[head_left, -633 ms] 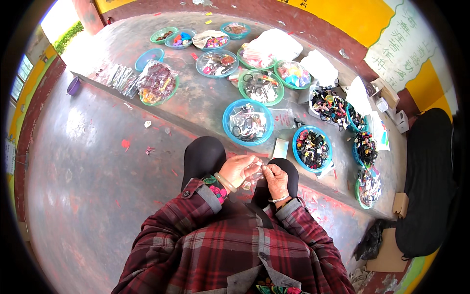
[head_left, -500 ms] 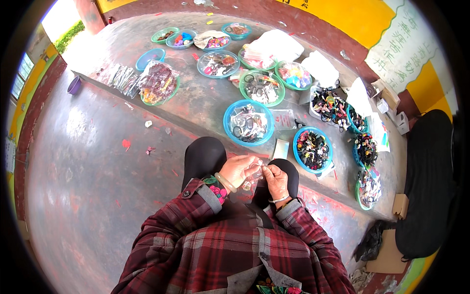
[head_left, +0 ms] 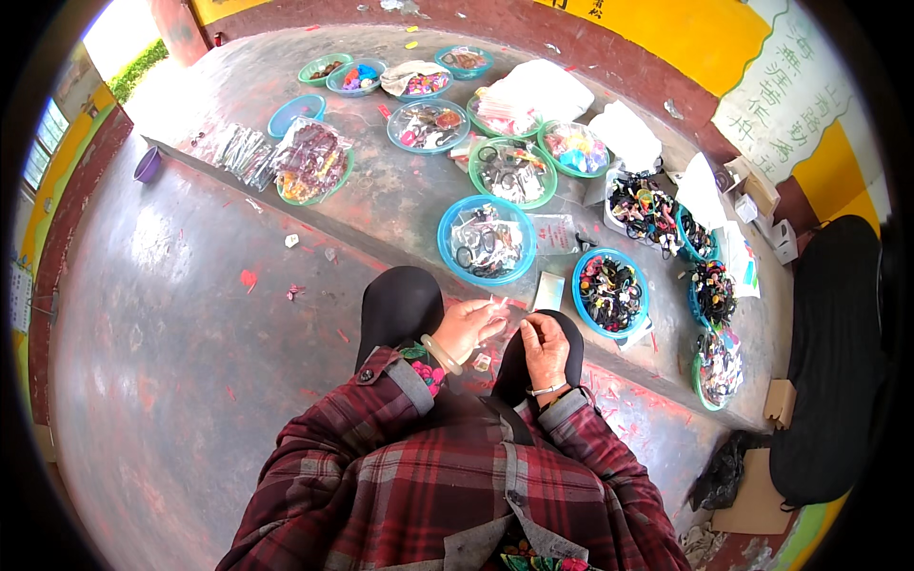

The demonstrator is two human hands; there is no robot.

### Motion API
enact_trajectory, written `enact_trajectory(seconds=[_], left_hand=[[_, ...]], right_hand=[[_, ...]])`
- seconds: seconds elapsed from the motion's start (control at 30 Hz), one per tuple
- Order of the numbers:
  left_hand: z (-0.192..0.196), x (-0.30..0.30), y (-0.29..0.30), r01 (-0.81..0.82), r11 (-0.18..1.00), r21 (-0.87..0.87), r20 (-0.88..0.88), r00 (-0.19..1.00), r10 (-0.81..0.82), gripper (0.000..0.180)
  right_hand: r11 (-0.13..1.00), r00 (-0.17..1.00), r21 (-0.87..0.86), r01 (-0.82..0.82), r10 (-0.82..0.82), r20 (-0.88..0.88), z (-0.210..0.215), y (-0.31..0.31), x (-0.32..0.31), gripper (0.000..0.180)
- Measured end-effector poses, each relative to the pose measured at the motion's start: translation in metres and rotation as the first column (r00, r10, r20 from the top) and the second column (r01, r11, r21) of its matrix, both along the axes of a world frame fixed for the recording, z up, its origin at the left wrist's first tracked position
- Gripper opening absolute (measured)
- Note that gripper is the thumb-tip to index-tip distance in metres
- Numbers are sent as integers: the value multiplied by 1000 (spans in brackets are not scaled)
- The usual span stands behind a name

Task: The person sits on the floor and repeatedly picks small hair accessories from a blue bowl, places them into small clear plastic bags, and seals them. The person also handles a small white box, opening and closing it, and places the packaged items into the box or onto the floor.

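Note:
My left hand (head_left: 465,328), a pale bangle at its wrist, is in front of my knees with thumb and fingers pinched together. A small whitish, see-through piece (head_left: 499,303) shows at its fingertips; its kind is too small to tell. A short gap to the right, my right hand (head_left: 546,350) is over my right knee, fingers curled and tips pressed together. Whatever they hold, if anything, cannot be made out. Just beyond the hands, a pale flat box (head_left: 549,290) lies by a blue basket (head_left: 578,306) of dark hair ties (head_left: 610,291).
A blue basin (head_left: 445,257) holds bagged black bands. Behind it are a green basket (head_left: 547,195) and several more filled baskets. Bundled packets (head_left: 246,155) lie at left near a purple pot (head_left: 148,165). A low step edge (head_left: 333,236) crosses the floor. A black bag (head_left: 731,466) lies at right.
My hands have come apart: the right has drawn back slightly from the left. The clear piece that was between both hands now shows only at my left fingertips.

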State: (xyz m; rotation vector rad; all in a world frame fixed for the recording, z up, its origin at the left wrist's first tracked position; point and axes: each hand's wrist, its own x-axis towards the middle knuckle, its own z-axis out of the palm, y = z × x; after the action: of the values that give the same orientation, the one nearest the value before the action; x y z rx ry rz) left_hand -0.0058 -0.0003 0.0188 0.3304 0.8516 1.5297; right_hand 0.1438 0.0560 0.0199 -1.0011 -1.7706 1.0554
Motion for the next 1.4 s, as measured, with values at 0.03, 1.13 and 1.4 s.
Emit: enact_trajectory(seconds=[0.03,1.13,1.4], left_hand=[[-3,1,0,-5,1000,-29,-45,999,3,25],[-3,1,0,74,996,47,55,996,-76,21],[5,2,-1,104,995,13,30,994,-104,21]], right_hand=[[997,1000,72,22,-23,21,9,-1,1,7],[974,984,218,56,-91,151,21,9,3,18],[959,995,272,-85,67,74,34,-2,-3,14]])
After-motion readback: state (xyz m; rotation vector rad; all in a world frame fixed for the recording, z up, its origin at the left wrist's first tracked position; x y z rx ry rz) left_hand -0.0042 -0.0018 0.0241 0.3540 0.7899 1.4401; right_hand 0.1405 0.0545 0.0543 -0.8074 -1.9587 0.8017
